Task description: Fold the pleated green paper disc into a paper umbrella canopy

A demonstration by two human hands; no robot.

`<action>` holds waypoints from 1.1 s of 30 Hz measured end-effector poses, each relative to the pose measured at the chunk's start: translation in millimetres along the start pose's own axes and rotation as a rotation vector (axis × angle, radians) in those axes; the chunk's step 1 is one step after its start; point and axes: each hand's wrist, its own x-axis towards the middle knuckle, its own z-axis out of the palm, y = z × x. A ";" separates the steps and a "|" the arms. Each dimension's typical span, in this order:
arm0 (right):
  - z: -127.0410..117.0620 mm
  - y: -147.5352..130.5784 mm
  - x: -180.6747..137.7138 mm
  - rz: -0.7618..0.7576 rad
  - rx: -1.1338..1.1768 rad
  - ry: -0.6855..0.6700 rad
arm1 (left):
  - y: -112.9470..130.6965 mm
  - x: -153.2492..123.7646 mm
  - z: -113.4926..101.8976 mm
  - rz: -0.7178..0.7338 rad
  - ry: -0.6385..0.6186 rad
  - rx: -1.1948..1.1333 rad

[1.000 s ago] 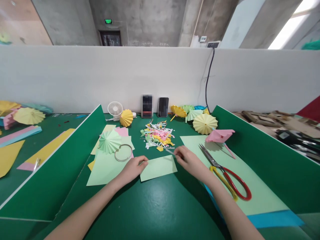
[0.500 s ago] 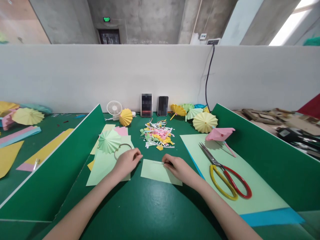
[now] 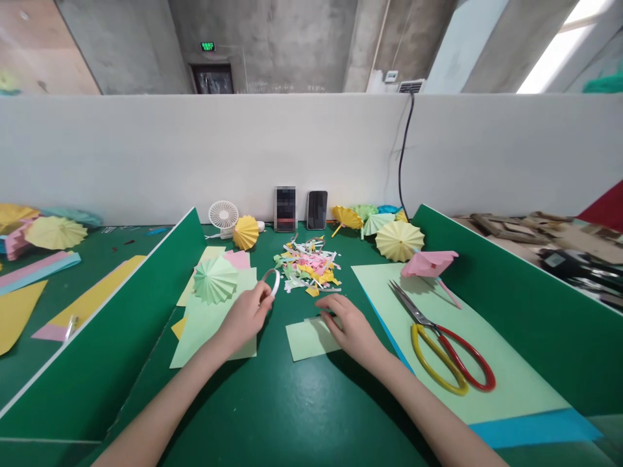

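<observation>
My left hand (image 3: 250,311) pinches a thin, nearly used-up roll of tape (image 3: 276,283) between thumb and fingers, holding it upright above the table. My right hand (image 3: 348,321) hovers over the right part of a small pale green paper piece (image 3: 307,342), its thumb and fingers apart and nothing visible between them. That hand hides the paper's right end. Beyond both hands lies a heap of coloured paper scraps (image 3: 311,263). A pleated green paper umbrella (image 3: 215,280) rests on green sheets (image 3: 195,344) to the left.
Scissors (image 3: 440,347) with yellow and red handles lie on a large green sheet (image 3: 506,383) at right, near a pink paper umbrella (image 3: 429,264). Green dividers (image 3: 516,305) flank the table. A small fan (image 3: 223,215), two phones (image 3: 317,209) and more paper umbrellas (image 3: 400,240) stand at the back.
My left hand has turned the tape roll to its right side and upright. My right hand has opened its pinch, and the small green paper has turned and shifted slightly right.
</observation>
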 end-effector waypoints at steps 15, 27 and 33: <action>14.3 -45.7 -21.4 -0.144 0.188 0.256 | 28.7 -30.9 35.1 0.240 0.186 -0.237; 18.3 -56.6 -30.2 -0.251 0.267 0.424 | 37.3 -36.7 27.8 0.586 0.520 0.043; 20.0 -57.6 -32.4 -0.211 0.344 0.407 | 38.8 -38.4 28.0 0.630 0.531 0.036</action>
